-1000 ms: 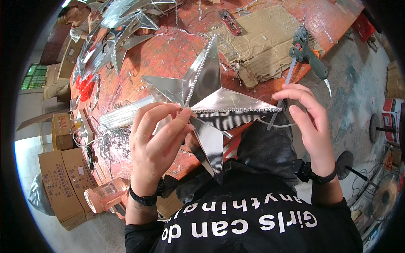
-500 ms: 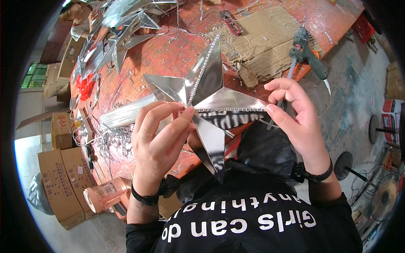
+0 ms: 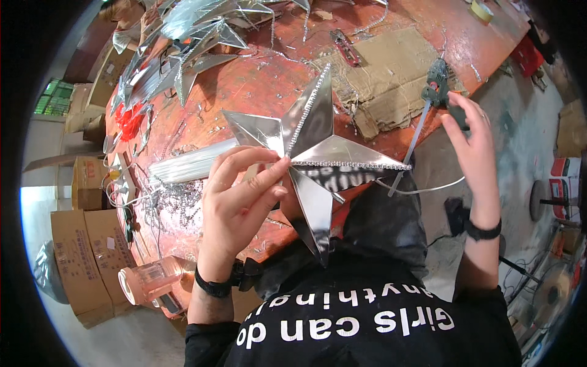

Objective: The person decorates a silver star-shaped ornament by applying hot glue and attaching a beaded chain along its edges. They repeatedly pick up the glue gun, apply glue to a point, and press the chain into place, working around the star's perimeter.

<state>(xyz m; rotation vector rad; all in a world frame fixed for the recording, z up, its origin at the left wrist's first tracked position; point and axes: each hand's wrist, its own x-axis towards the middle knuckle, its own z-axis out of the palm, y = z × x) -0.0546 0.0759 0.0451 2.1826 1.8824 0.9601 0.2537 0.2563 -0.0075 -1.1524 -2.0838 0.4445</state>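
A silver star [image 3: 323, 151] shows a smooth, mirror-bright, metallic-looking skin, its ridges lined with bumpy, glittering beaded trim [image 3: 351, 164], against a red tabletop [image 3: 263, 88] with a scuffed, blotchy surface. The green glue gun [image 3: 435, 90] is of dull plastic, its glue stick [image 3: 418, 129] smooth and translucent, while the brown cardboard [image 3: 388, 68] looks matt, rough and torn-edged. A pinkish see-through bottle [image 3: 158, 280] gleams like plastic; the black shirt [image 3: 391, 350] is matt cloth.

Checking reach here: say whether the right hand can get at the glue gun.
Likely yes: the right hand, open and apparently empty, is beside the glue gun, with nothing visible blocking it; the left hand holds the silver star.
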